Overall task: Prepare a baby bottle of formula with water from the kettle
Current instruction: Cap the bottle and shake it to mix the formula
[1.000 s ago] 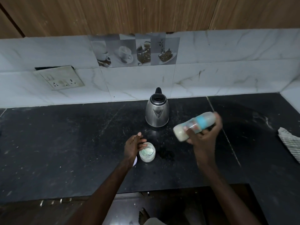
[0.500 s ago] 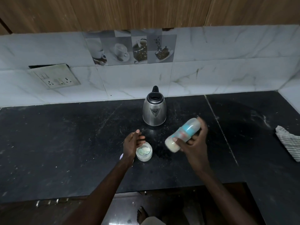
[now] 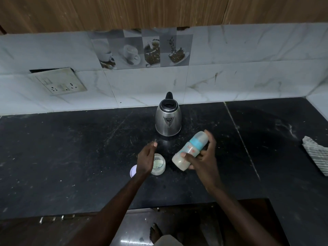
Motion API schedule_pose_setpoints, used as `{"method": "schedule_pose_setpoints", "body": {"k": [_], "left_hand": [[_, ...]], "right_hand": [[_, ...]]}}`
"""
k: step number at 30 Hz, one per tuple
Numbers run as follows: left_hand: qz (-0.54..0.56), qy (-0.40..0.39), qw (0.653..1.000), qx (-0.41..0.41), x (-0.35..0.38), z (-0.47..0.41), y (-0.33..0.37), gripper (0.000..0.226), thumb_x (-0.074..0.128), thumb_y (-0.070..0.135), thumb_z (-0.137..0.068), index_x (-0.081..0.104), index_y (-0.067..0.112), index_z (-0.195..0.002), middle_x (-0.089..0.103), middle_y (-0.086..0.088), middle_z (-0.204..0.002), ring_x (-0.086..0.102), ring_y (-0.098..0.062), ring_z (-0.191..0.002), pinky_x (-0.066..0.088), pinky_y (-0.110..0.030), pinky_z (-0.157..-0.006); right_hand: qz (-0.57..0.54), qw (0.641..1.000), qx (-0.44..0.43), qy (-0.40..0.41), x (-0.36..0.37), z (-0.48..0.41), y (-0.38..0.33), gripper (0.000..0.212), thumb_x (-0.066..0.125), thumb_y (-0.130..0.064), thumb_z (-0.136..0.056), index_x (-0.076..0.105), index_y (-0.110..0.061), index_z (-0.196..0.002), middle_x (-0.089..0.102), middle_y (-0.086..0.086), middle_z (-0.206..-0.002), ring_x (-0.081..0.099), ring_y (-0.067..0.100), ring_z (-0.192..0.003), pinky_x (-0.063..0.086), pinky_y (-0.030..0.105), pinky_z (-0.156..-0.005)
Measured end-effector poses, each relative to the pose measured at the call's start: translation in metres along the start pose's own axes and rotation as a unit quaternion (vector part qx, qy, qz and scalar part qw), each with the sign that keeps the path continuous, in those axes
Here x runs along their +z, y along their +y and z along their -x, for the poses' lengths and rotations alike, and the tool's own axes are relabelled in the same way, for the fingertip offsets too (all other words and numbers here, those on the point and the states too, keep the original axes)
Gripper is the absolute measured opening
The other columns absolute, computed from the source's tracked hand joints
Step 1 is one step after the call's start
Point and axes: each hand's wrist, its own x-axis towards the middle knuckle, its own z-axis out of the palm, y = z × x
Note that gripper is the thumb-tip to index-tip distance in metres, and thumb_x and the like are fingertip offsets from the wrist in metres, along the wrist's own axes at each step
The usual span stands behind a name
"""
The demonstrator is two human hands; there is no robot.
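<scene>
From the head camera, the right hand [image 3: 204,160] grips the capped baby bottle [image 3: 190,152], tilted over the black counter [image 3: 71,157] in front of the steel kettle [image 3: 168,119]; its base holds milky formula, so mixing looks to be the step in hand. The left hand [image 3: 145,161] hovers loosely open, holding nothing, beside 1 open formula jar [image 3: 158,164], whose lid [image 3: 133,171] lies behind it. Next likely calls for closing that jar.

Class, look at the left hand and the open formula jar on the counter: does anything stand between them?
Nothing visible does. The left hand hovers open right beside the formula jar. The jar's lid lies off, behind the wrist.
</scene>
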Motion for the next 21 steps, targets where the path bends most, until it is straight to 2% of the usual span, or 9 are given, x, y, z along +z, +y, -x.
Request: {"method": "schedule_pose_setpoints", "body": {"k": [1, 5, 6, 9, 13, 14, 16, 18, 21], "left_hand": [[-0.014, -0.010, 1.000, -0.005, 0.000, 0.000, 0.000, 0.037, 0.066, 0.043, -0.098, 0.072, 0.021, -0.126, 0.070, 0.008, -0.129, 0.061, -0.004, -0.124, 0.045, -0.042, -0.113], [-0.157, -0.063, 0.986, -0.001, -0.003, 0.002, -0.011, 0.067, 0.081, 0.052, -0.081, 0.061, 0.022, -0.138, 0.061, 0.004, -0.140, 0.056, -0.013, -0.129, 0.044, -0.038, -0.113], [-0.181, -0.077, 0.980, 0.008, -0.003, 0.003, -0.016, 0.073, 0.084, 0.050, -0.079, 0.057, 0.022, -0.141, 0.057, 0.002, -0.143, 0.052, -0.015, -0.132, 0.041, -0.036, -0.114], [-0.206, -0.107, 0.972, 0.037, -0.006, 0.013, -0.031, 0.094, 0.084, 0.058, -0.071, 0.044, 0.026, -0.150, 0.045, 0.003, -0.151, 0.044, -0.017, -0.139, 0.037, -0.037, -0.117], [-0.202, -0.089, 0.974, 0.050, -0.010, 0.021, -0.042, 0.092, 0.068, 0.068, -0.080, 0.036, 0.025, -0.155, 0.036, 0.006, -0.159, 0.033, -0.016, -0.149, 0.033, -0.042, -0.122], [-0.205, -0.080, 0.974, 0.055, -0.011, 0.021, -0.043, 0.090, 0.063, 0.069, -0.084, 0.035, 0.023, -0.156, 0.034, 0.005, -0.161, 0.030, -0.016, -0.151, 0.031, -0.044, -0.123], [-0.217, -0.072, 0.971, 0.063, -0.010, 0.022, -0.044, 0.090, 0.056, 0.071, -0.088, 0.034, 0.019, -0.157, 0.032, 0.002, -0.162, 0.027, -0.017, -0.152, 0.030, -0.046, -0.123], [-0.227, -0.075, 0.968, 0.069, -0.010, 0.022, -0.044, 0.096, 0.055, 0.077, -0.084, 0.032, 0.019, -0.158, 0.031, 0.002, -0.163, 0.025, -0.017, -0.152, 0.028, -0.043, -0.124], [-0.243, -0.087, 0.963, 0.071, -0.009, 0.023, -0.042, 0.108, 0.055, 0.088, -0.076, 0.029, 0.024, -0.159, 0.027, 0.006, -0.164, 0.021, -0.012, -0.153, 0.026, -0.035, -0.124]], "right_hand": [[0.003, 1.000, -0.009, 0.000, -0.002, 0.000, -0.002, 0.104, 0.087, -0.003, -0.079, 0.027, -0.050, -0.151, 0.063, -0.007, -0.126, 0.073, 0.019, -0.107, 0.064, 0.057, -0.077], [-0.062, 0.986, -0.042, 0.150, -0.014, -0.015, -0.011, 0.100, 0.083, -0.006, -0.084, 0.023, -0.047, -0.153, 0.062, -0.014, -0.122, 0.073, 0.010, -0.104, 0.065, 0.051, -0.075], [-0.051, 0.987, -0.036, 0.146, -0.013, -0.014, -0.009, 0.101, 0.083, -0.006, -0.084, 0.023, -0.049, -0.152, 0.063, -0.011, -0.123, 0.073, 0.011, -0.104, 0.065, 0.053, -0.076], [-0.017, 0.999, 0.001, 0.045, -0.007, -0.006, 0.000, 0.101, 0.085, -0.004, -0.082, 0.027, -0.051, -0.150, 0.063, -0.001, -0.129, 0.073, 0.019, -0.107, 0.065, 0.055, -0.073], [-0.104, 0.982, -0.024, 0.159, -0.017, -0.017, -0.006, 0.095, 0.081, -0.003, -0.086, 0.026, -0.045, -0.151, 0.061, -0.008, -0.127, 0.070, 0.018, -0.112, 0.065, 0.052, -0.072], [-0.096, 0.982, -0.023, 0.160, -0.017, -0.018, -0.006, 0.095, 0.081, -0.003, -0.086, 0.025, -0.044, -0.152, 0.063, -0.012, -0.123, 0.071, 0.018, -0.111, 0.065, 0.052, -0.072], [-0.035, 0.997, -0.003, 0.075, -0.011, -0.012, -0.003, 0.097, 0.081, -0.001, -0.084, 0.027, -0.046, -0.151, 0.067, -0.015, -0.114, 0.072, 0.018, -0.107, 0.065, 0.051, -0.071], [-0.011, 1.000, 0.010, 0.006, -0.007, -0.007, -0.001, 0.099, 0.083, 0.000, -0.082, 0.029, -0.049, -0.149, 0.066, -0.012, -0.120, 0.073, 0.015, -0.104, 0.065, 0.050, -0.070], [-0.094, 0.986, -0.026, 0.132, -0.013, -0.022, -0.005, 0.090, 0.079, 0.000, -0.086, 0.029, -0.044, -0.148, 0.061, -0.003, -0.128, 0.072, 0.014, -0.105, 0.065, 0.049, -0.069]]}}
